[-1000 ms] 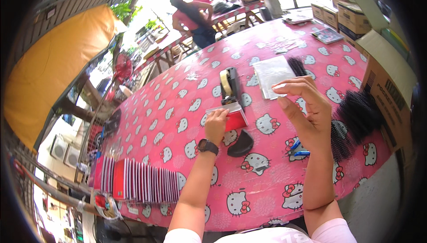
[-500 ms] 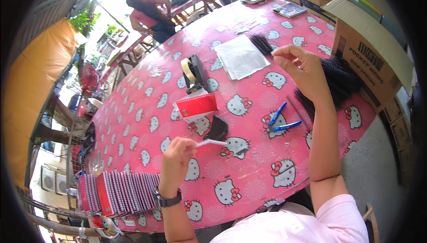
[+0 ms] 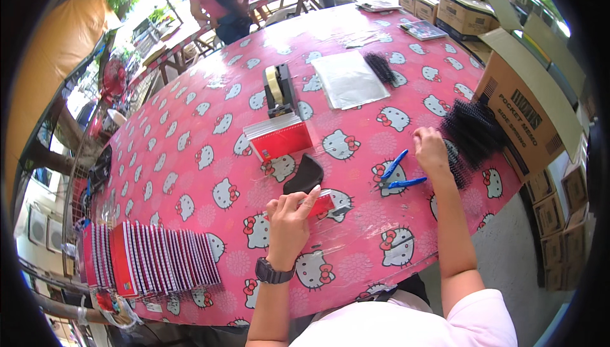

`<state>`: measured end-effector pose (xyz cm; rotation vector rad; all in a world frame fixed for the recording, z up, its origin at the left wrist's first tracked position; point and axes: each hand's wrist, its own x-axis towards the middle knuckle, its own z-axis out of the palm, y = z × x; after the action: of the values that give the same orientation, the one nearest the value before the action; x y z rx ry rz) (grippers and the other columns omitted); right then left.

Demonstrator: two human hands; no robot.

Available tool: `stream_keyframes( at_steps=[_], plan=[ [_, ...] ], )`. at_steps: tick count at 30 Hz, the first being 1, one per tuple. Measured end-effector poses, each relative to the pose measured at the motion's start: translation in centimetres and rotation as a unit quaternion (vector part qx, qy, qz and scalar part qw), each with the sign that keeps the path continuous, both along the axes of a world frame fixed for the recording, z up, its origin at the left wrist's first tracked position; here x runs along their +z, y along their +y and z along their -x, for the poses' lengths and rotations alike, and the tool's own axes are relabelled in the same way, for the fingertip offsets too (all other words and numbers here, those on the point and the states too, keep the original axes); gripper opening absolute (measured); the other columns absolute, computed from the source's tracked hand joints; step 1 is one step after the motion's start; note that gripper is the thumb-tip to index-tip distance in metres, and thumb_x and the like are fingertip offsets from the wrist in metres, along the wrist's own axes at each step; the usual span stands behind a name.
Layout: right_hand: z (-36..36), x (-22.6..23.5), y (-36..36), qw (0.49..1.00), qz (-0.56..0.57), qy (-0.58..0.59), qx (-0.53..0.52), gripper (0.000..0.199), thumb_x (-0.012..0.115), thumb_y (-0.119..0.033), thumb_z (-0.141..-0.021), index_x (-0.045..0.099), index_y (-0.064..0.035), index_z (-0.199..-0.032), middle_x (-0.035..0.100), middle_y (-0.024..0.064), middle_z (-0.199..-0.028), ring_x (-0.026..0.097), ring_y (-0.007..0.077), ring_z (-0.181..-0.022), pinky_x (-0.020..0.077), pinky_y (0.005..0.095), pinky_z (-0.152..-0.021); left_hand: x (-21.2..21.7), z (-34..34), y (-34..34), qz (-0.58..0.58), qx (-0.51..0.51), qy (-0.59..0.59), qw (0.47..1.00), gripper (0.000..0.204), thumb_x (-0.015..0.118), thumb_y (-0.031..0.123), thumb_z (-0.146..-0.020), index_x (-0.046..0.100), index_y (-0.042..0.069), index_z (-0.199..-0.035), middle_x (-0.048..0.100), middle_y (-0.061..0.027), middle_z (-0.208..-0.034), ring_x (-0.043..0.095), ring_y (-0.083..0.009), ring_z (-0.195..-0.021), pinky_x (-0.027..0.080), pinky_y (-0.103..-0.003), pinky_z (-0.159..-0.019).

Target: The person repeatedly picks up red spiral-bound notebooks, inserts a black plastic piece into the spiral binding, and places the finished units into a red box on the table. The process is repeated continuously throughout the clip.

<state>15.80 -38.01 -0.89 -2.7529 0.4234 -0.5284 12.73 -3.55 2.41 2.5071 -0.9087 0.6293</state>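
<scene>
So the left hand [image 3: 289, 217] is curled around a small red notebook [image 3: 324, 202] near the front edge of the table [image 3: 190, 156], fingers closed on it. Most of the notebook is hidden behind the fingers, only a red corner pokes out, so I can't tell if it's bound or not. A dark curved piece [image 3: 304, 174] lies just beyond it, can't make out what it actually is.

The right hand [image 3: 431, 150] is over toward the right edge, fingers bent down onto a pile of black spiral coils [image 3: 473, 134]. Whether it's actually pinching one is hard to say, the fingertips blend into the black. Blue pliers [image 3: 397, 172] lie just left of that hand.

In the middle there's a stack of red notebooks [image 3: 279, 137], with a tape dispenser [image 3: 277, 89] right behind it. At the front left corner a row of finished notebooks [image 3: 146, 261] stands on edge, its left end partly lost in the dark rim.
</scene>
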Motion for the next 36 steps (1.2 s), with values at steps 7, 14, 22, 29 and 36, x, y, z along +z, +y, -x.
stream_keyframes(
  at_steps=[7, 14, 22, 29, 36],
  plan=[
    [1.7, 4.0, 12.9, 0.979, -0.100, -0.006, 0.176, 0.036, 0.044, -0.001, -0.089, 0.049, -0.0072, -0.124, 0.052, 0.0205, -0.104, 0.058, 0.0385, -0.092, 0.0495, 0.0452, -0.077, -0.7, 0.1, 0.4, 0.027, -0.004, -0.001, 1.000, 0.050, 0.061, -0.002, -0.074, 0.064, 0.016, -0.121, 0.059, -0.0010, -0.091, 0.054, -0.0183, -0.083, 0.035, -0.034, -0.078],
    [1.2, 1.0, 17.5, 0.968, -0.101, -0.018, 0.230, 0.044, 0.051, 0.004, -0.083, 0.047, -0.0078, -0.125, 0.052, 0.0167, -0.102, 0.061, 0.0370, -0.088, 0.0527, 0.0431, -0.072, -1.4, -0.4, 0.1, 0.051, -0.002, -0.017, 0.999, 0.039, 0.065, 0.006, -0.077, 0.067, 0.013, -0.115, 0.061, 0.0009, -0.088, 0.055, -0.0170, -0.080, 0.036, -0.032, -0.075],
    [1.7, 3.4, 12.9, 0.811, -0.453, 0.086, 0.360, 0.015, 0.069, -0.005, -0.082, 0.067, -0.0030, -0.096, 0.062, 0.0038, -0.081, 0.057, 0.0086, -0.070, 0.0472, 0.0246, -0.064, -1.8, -0.6, 0.4, 0.093, 0.003, -0.023, 0.995, 0.024, 0.069, 0.013, -0.081, 0.068, 0.013, -0.105, 0.064, 0.0023, -0.086, 0.057, -0.0158, -0.077, 0.037, -0.032, -0.073],
    [1.8, 3.8, 13.1, 0.825, -0.404, 0.059, 0.391, 0.019, 0.072, 0.002, -0.075, 0.065, -0.0022, -0.093, 0.057, 0.0035, -0.085, 0.057, 0.0122, -0.076, 0.0473, 0.0273, -0.067, -1.7, -0.7, 0.1, 0.099, 0.015, -0.017, 0.995, 0.020, 0.070, 0.014, -0.080, 0.068, 0.014, -0.100, 0.065, 0.0026, -0.086, 0.058, -0.0158, -0.077, 0.038, -0.031, -0.073],
    [1.5, 3.7, 13.2, 0.827, -0.353, 0.017, 0.437, 0.019, 0.071, 0.002, -0.075, 0.064, -0.0015, -0.092, 0.056, 0.0055, -0.086, 0.057, 0.0176, -0.080, 0.0470, 0.0297, -0.069, -1.8, -0.7, 0.1, 0.104, 0.017, -0.016, 0.994, 0.020, 0.070, 0.013, -0.079, 0.068, 0.014, -0.099, 0.065, 0.0031, -0.087, 0.058, -0.0157, -0.077, 0.038, -0.032, -0.073]
  ],
)
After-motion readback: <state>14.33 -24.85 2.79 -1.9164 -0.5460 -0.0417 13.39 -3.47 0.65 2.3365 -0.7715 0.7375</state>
